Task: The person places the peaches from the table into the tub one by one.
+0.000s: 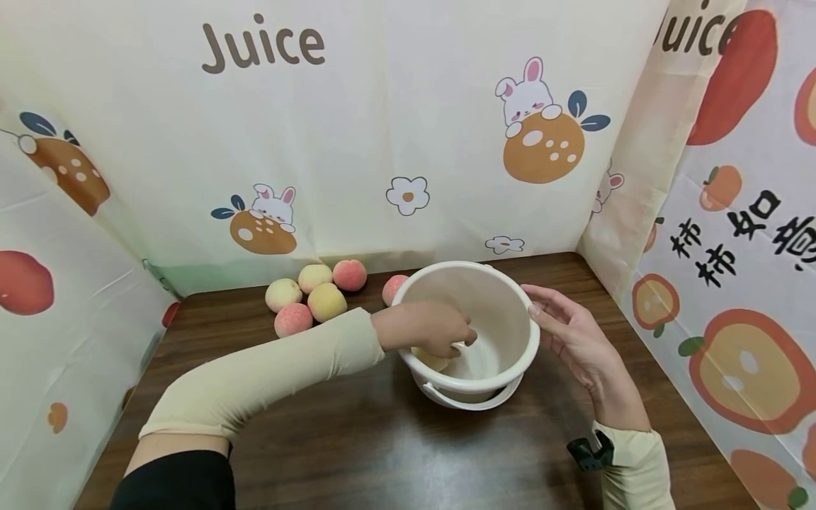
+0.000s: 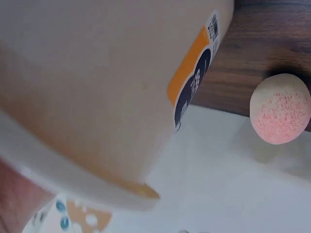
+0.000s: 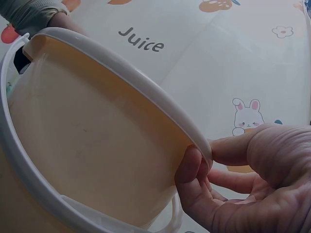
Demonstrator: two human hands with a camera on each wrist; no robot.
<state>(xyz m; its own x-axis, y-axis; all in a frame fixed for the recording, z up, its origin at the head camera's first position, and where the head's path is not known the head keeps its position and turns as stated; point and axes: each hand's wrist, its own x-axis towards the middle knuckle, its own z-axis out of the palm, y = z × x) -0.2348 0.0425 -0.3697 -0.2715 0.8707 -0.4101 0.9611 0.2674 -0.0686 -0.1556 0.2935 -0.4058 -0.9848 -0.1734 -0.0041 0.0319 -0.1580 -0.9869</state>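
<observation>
A white bucket (image 1: 481, 386) stands upright on the dark wooden table. My right hand (image 1: 576, 336) pinches its rim on the right side, thumb on the rim and fingers outside; the right wrist view shows this grip (image 3: 248, 177) up close. Reaching over the left rim, my left hand (image 1: 430, 329) is inside the bucket with its fingers loosely bent and nothing visible between the fingertips. Below that hand, a yellowish peach (image 1: 431, 361) shows partly inside the bucket. In the left wrist view, the bucket's outer wall (image 2: 112, 73) covers most of the left hand.
Several peaches (image 1: 327, 302), yellow and pink, lie grouped left of the bucket near the back wall. One pink peach (image 1: 393, 287) sits just behind the bucket's left rim. Printed cloth (image 1: 357, 127) hangs behind and at both sides. The bucket's handle (image 1: 474, 405) hangs down in front.
</observation>
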